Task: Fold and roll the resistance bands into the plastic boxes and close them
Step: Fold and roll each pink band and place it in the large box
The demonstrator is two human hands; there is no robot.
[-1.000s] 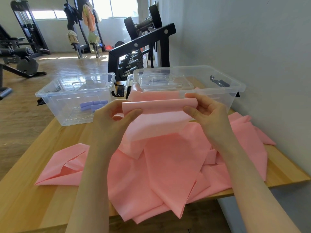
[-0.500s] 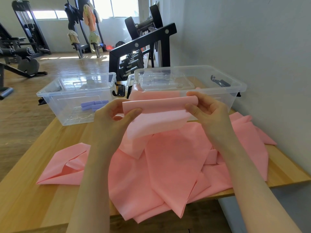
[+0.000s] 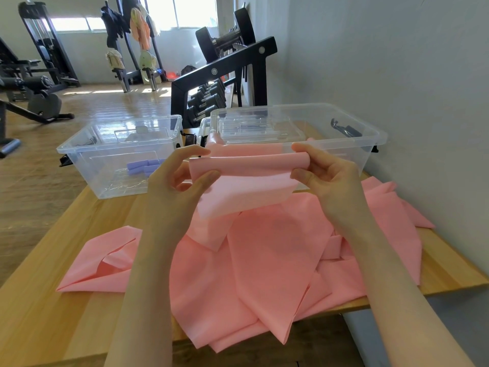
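Now both hands grasp one pink resistance band above the wooden table; the left hand pinches its left end, the right hand its right end, the top edge rolled over; more pink band lies heaped below; two clear plastic boxes stand beyond, open.

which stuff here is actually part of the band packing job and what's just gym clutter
Part of the job:
pink band, pinched by left hand and right hand
left plastic box holding purple bands
right plastic box
wooden table

Just lying about:
dumbbell rack
gym machines
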